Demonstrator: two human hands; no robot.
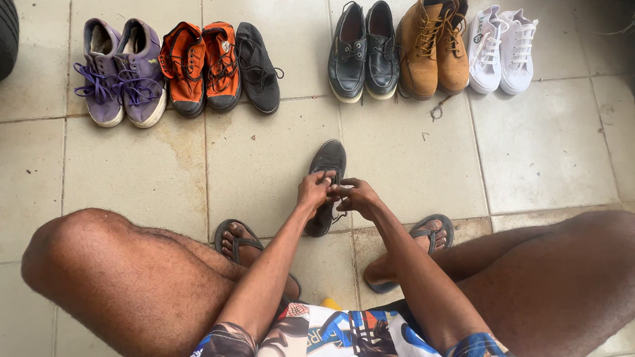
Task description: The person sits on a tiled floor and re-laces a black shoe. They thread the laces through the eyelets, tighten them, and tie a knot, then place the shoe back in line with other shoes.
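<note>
1. Head view, centre of the frame: the left hand and right hand met over a black shoe lying on the tiled floor, both sets of fingers pinched closed on its laces.
2. Across the top ran a row: purple sneakers, orange shoes, a lone black shoe, black leather shoes, tan boots, white sneakers.
3. Lower down, each foot wore a sandal.

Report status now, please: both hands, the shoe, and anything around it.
Left hand and right hand both on black shoe, at its laces. Shoe flat on tiled floor, between sandalled feet. Shoe row beyond, apart.
</note>
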